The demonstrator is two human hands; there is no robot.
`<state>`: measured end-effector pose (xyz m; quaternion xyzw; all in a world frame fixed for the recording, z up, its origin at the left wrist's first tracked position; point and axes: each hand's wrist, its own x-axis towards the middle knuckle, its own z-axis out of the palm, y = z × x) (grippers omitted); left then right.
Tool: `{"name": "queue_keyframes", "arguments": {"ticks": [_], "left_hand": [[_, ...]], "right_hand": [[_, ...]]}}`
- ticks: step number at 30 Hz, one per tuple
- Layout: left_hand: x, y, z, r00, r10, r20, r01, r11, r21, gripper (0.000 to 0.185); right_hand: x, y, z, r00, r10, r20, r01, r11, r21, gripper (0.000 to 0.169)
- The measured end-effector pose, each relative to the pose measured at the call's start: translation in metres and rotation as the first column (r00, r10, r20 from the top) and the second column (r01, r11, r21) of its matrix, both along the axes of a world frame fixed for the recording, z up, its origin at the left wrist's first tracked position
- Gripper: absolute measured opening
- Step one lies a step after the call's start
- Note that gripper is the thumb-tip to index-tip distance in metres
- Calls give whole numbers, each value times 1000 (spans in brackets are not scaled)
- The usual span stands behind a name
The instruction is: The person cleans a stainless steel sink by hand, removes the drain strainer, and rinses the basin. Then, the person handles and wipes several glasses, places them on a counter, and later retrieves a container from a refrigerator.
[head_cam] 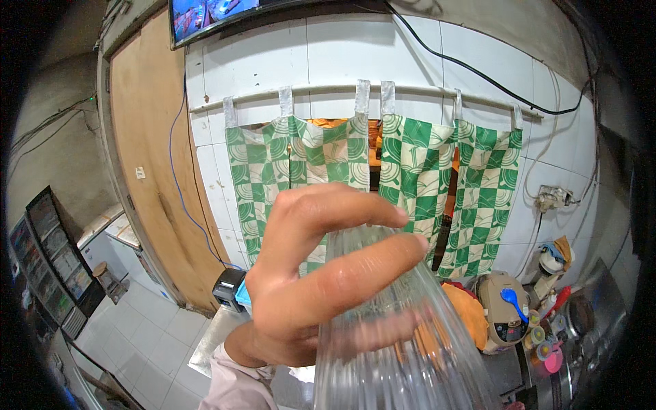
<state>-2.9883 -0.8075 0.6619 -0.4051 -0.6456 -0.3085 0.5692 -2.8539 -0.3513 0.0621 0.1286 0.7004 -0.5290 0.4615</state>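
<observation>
Close to the camera, my left hand (307, 287) is wrapped around a clear, ribbed glass tumbler (389, 369). The tumbler is tilted, its narrow end up and away from me. Its wider end runs out of view at the bottom edge. Two fingers cross the narrow end, and another finger shows blurred through the clear wall. A pale sleeve (238, 382) covers my forearm at the lower left. No drink can be made out in the glass. My right hand is out of view.
Behind hangs a green and white checkered curtain (415, 179). At right, a rice cooker (499, 312) with a blue spoon (512, 302) stands beside orange cloth (464, 312) and several small containers (535, 335). At left are a black device (229, 289), a wooden door (148, 128) and a stool (108, 281).
</observation>
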Motion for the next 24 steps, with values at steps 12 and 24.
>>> {"name": "queue_keyframes", "arguments": {"ticks": [12,24], "left_hand": [[0,-38,-46,801,33,597,-33,999,-12,65],[-18,-170,-356,405,-47,913,-668,666,331,66]], "right_hand": [[19,86,-204,955,-289,-72,269,941,-207,35],[60,56,-132,954,-223,-199,250,960,127,19]]}}
